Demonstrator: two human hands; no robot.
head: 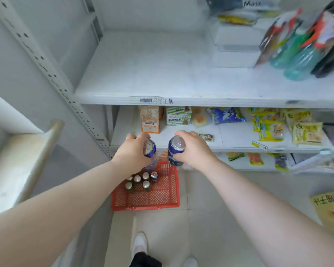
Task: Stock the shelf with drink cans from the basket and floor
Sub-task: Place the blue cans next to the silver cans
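Left hand (132, 151) and right hand (194, 150) grip two cans (176, 145) (basket (145, 206): six)

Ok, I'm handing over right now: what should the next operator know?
Left hand grips a blue can; right hand grips a second blue can, both held above the red basket on the floor.
Six more cans stand in the basket's far left part.
Done: no cans visible on the upper shelf yet.
Left: shelve these two, then the six.

Cans (137, 178) stand in the basket (145, 207) before the shelf (162, 74).
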